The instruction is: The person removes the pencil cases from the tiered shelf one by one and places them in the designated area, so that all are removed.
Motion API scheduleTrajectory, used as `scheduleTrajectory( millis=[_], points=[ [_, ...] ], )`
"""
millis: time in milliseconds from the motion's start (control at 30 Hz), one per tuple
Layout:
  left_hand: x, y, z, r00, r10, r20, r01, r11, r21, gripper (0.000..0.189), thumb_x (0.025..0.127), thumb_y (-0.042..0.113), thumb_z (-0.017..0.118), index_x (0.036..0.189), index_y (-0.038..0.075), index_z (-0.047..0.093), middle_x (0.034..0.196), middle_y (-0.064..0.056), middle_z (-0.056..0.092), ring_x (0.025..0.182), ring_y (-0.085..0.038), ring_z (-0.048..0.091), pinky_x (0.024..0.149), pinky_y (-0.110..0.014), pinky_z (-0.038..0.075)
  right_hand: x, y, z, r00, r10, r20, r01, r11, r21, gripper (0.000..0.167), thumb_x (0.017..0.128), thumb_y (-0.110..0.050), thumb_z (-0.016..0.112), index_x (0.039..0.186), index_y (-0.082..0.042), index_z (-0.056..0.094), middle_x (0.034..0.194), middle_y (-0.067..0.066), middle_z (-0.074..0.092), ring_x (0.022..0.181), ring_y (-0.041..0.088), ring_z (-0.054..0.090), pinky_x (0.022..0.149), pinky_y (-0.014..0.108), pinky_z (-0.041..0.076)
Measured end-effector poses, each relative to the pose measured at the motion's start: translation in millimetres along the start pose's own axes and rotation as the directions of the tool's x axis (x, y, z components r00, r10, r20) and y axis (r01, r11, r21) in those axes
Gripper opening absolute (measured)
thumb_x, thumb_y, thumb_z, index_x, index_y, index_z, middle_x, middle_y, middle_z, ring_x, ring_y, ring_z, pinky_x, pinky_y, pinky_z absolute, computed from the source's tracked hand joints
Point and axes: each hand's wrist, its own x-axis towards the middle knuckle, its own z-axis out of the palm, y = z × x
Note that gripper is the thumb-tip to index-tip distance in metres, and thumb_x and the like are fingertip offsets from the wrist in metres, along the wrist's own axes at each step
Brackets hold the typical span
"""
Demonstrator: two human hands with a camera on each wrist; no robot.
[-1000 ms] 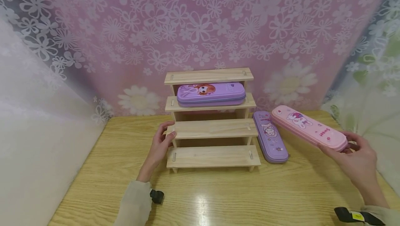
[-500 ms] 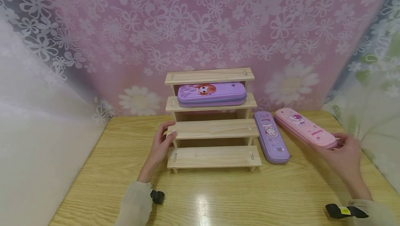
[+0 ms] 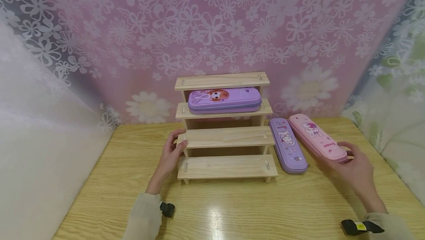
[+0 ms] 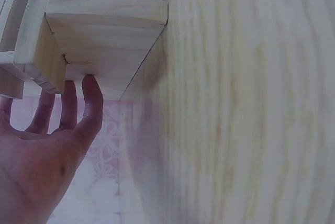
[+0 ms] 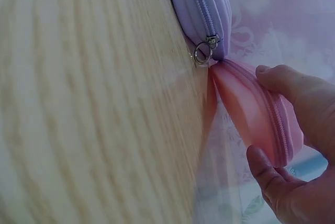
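A stepped wooden shelf (image 3: 225,136) stands on the table, and my left hand (image 3: 171,154) grips its left side, thumb over the third tier from the top. Seen from the left wrist, the fingers of that hand (image 4: 47,150) reach around the wood. My right hand (image 3: 355,170) pinches the near end of a pink pencil case (image 3: 317,136) with a bunny print. The right wrist view shows this pencil case (image 5: 256,111) tilted, its near end raised off the table. Left of it lies a purple bunny pencil case (image 3: 287,146), close to the shelf.
Another purple pencil case (image 3: 225,100), printed with a girl, lies on the shelf's second tier from the top. The wood-grain table (image 3: 139,133) meets a pink flowered backdrop (image 3: 212,30) behind the shelf. Pale sheets flank both sides.
My right hand has brought the pink pencil case lower and to the left, beside the purple bunny one, turning it to lie more nearly parallel. My left hand stays on the shelf.
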Motion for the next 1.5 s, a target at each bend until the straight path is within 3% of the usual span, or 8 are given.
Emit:
scheduleTrajectory(
  millis=[133, 333, 500, 767, 1033, 1233, 1433, 1500],
  points=[
    [0.2, -0.4, -0.8, 1.000, 0.003, -0.001, -0.003, 1.000, 0.011, 0.038, 0.105, 0.018, 0.056, 0.143, 0.019, 0.050, 0.141, -0.010, 0.048, 0.109, -0.022, 0.057, 0.085, -0.038, 0.058, 0.7, 0.6, 1.0, 0.999, 0.014, 0.046, -0.013, 0.999, -0.031, 0.075, 0.081, -0.036, 0.087, 0.139, -0.003, 0.053, 0.112, 0.035, 0.064, 0.074, -0.004, 0.050, 0.058, 0.015, 0.038],
    [0.2, 0.6, -0.7, 1.000, 0.002, -0.001, -0.002, 1.000, 0.008, 0.039, 0.105, 0.018, 0.057, 0.143, 0.017, 0.050, 0.141, -0.010, 0.048, 0.108, -0.021, 0.058, 0.085, -0.036, 0.058, -0.2, -4.5, 4.4, 0.988, 0.094, 0.124, -0.085, 0.994, -0.071, 0.091, 0.079, -0.048, 0.086, 0.144, 0.000, 0.044, 0.117, 0.037, 0.061, 0.095, 0.040, 0.062, 0.065, 0.028, 0.041],
    [-1.5, 3.6, -0.7, 1.000, 0.001, 0.007, -0.001, 1.000, -0.002, 0.039, 0.105, 0.017, 0.056, 0.144, 0.016, 0.050, 0.140, -0.011, 0.047, 0.107, -0.020, 0.057, 0.084, -0.034, 0.057, -2.4, -9.1, 4.1, 0.977, 0.159, 0.144, -0.148, 0.985, -0.084, 0.097, 0.080, -0.052, 0.083, 0.146, 0.003, 0.038, 0.122, 0.040, 0.056, 0.103, 0.048, 0.058, 0.068, 0.034, 0.040],
    [-0.8, 1.2, -0.2, 1.000, -0.008, 0.000, 0.008, 1.000, -0.007, 0.039, 0.105, 0.017, 0.056, 0.143, 0.017, 0.050, 0.139, -0.009, 0.048, 0.107, -0.020, 0.057, 0.085, -0.039, 0.058, -5.5, -11.0, 4.0, 0.974, 0.148, 0.173, -0.135, 0.987, -0.086, 0.092, 0.082, -0.048, 0.083, 0.143, 0.006, 0.040, 0.113, 0.037, 0.061, 0.093, 0.040, 0.063, 0.063, 0.028, 0.041],
    [1.1, 0.3, 0.2, 1.000, -0.012, 0.000, 0.012, 1.000, -0.011, 0.038, 0.105, 0.017, 0.056, 0.143, 0.017, 0.050, 0.139, -0.009, 0.048, 0.106, -0.020, 0.057, 0.085, -0.041, 0.058, -9.3, -11.3, -5.3, 0.958, 0.154, 0.241, -0.141, 0.987, -0.072, 0.085, 0.089, -0.054, 0.075, 0.145, 0.002, 0.044, 0.120, 0.034, 0.062, 0.080, 0.002, 0.057, 0.060, 0.021, 0.045],
    [1.6, -0.1, 0.0, 1.000, -0.011, 0.002, 0.011, 1.000, -0.009, 0.039, 0.104, 0.017, 0.057, 0.142, 0.017, 0.051, 0.141, -0.010, 0.048, 0.106, -0.021, 0.058, 0.086, -0.043, 0.057, -10.0, -18.2, -12.1, 0.995, 0.078, 0.066, -0.075, 0.996, -0.045, 0.068, 0.091, -0.046, 0.073, 0.137, 0.000, 0.056, 0.124, 0.034, 0.057, 0.086, 0.020, 0.062, 0.063, 0.019, 0.038],
    [2.5, -1.4, -0.8, 1.000, -0.018, -0.007, 0.018, 1.000, 0.000, 0.038, 0.104, 0.017, 0.057, 0.142, 0.017, 0.051, 0.141, -0.009, 0.048, 0.105, -0.020, 0.058, 0.086, -0.043, 0.058, -0.6, -58.5, -13.8, 0.993, -0.078, -0.088, 0.085, 0.992, 0.088, 0.052, 0.091, -0.031, 0.077, 0.132, -0.003, 0.063, 0.127, 0.023, 0.059, 0.091, -0.016, 0.043, 0.067, 0.002, 0.040],
    [2.7, -1.6, -1.0, 1.000, -0.019, -0.006, 0.019, 1.000, -0.002, 0.038, 0.104, 0.017, 0.057, 0.142, 0.017, 0.051, 0.141, -0.010, 0.048, 0.106, -0.020, 0.058, 0.087, -0.043, 0.058, 3.5, -76.0, -11.0, 0.986, -0.125, -0.109, 0.140, 0.980, 0.143, 0.049, 0.090, -0.026, 0.079, 0.131, -0.004, 0.064, 0.127, 0.019, 0.059, 0.094, -0.019, 0.043, 0.069, -0.002, 0.041]
  ],
)
